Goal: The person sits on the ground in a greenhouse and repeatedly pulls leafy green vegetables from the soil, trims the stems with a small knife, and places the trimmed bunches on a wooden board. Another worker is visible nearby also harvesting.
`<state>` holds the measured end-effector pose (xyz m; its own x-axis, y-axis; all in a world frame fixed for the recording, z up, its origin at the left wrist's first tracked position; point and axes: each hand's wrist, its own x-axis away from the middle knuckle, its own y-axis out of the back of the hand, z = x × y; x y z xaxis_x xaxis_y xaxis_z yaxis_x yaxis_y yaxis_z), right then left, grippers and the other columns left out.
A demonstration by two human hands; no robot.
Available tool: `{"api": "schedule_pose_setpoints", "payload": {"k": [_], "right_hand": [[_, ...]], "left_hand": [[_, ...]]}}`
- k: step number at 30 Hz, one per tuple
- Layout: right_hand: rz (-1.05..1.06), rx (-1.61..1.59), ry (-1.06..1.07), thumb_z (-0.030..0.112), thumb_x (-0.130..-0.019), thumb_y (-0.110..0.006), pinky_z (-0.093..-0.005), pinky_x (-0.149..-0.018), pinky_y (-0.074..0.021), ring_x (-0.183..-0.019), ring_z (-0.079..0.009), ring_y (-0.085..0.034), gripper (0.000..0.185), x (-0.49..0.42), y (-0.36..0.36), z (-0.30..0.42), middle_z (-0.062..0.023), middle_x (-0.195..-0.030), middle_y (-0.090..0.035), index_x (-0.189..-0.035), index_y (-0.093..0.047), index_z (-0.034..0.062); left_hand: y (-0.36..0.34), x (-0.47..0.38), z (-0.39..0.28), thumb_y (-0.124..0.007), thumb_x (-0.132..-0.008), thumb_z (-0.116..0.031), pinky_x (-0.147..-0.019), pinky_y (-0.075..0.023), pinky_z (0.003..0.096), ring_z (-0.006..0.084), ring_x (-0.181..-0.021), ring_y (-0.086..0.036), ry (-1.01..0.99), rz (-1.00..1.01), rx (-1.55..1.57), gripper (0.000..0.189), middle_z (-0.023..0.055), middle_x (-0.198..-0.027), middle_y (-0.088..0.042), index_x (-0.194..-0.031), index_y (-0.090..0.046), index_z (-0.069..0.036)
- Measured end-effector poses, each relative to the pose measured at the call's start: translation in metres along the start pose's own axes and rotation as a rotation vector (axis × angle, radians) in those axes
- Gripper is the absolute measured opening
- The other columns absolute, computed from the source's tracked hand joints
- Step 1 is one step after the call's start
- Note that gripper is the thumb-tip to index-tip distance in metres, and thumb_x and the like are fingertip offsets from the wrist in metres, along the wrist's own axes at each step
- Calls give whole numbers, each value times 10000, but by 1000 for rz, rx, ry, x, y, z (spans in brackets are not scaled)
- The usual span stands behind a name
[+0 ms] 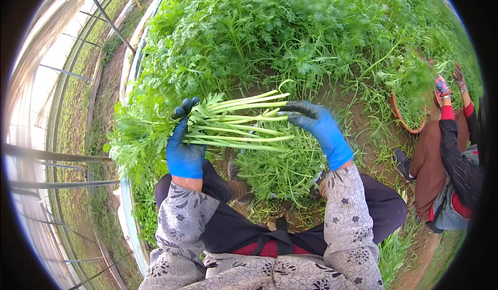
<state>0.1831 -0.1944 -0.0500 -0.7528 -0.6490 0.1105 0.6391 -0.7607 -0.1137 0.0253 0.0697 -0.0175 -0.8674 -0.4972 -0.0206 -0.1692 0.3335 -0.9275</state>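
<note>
My left hand [184, 150], in a blue rubber glove with darker fingertips, grips a bunch of leafy greens [245, 128] with deeply lobed leaves. The leaves spread out to the left, and the pale stems point right, roughly level with each other. At the stem ends is my right hand [317, 124], gloved the same way. Its finger and thumb touch the ends; whether they pinch a stem is unclear. A small shiny thing shows by the thumb, too small to name. Below the bunch, a heap of cut greens [280, 169] lies between my feet, partly hidden by the stems.
A dense bed of growing greens [272, 25] fills the far side. To the right, a person [439, 154] crouches beside an orange-rimmed container [400, 115] of greens. Greenhouse film and metal poles [62, 157] run along the left. Loose stems litter the soil [362, 138].
</note>
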Motion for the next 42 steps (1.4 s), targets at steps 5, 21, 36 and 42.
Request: {"api": "schedule_pose_setpoints", "payload": {"k": [5,21,36,42], "right_hand": [[164,-137,-55,136,-824,-664,-249,-822,-464,-917,-106,-614,325,-31,-21,-2,-49,-987,-692,-1110,-645,-18],[-286,114,326,-155,-793,-451,-248,-876,-476,-966,-110,-596,589,-16,-4,18,-48,-1175,-630,-1318,-517,105],[228,-37,-10,-18,-839,-566,-266,-644,-550,-750,-142,-656,356,1,40,3,-121,-1102,-646,-1195,-570,-29],[430,-321,-338,7,-808,-655,-273,-606,-539,-687,-168,-656,584,21,-19,-34,-144,-1025,-640,-1346,-429,-12]], "left_hand": [[3,-1,7,-486,-865,71,-1124,-312,448,284,-1289,-438,6,-13,-81,279,136,-1307,-537,-1116,-578,-10],[9,-5,2,-489,-861,66,-1117,-321,457,290,-1288,-440,15,-3,-10,291,138,-1302,-544,-1126,-578,-15],[13,-6,0,-418,-876,84,-1125,-306,451,282,-1286,-442,112,12,202,355,138,-1311,-538,-1200,-539,3],[16,-12,-1,-469,-882,66,-1093,-352,463,267,-1255,-474,38,-155,123,355,121,-1323,-537,-1207,-556,-46]]}}
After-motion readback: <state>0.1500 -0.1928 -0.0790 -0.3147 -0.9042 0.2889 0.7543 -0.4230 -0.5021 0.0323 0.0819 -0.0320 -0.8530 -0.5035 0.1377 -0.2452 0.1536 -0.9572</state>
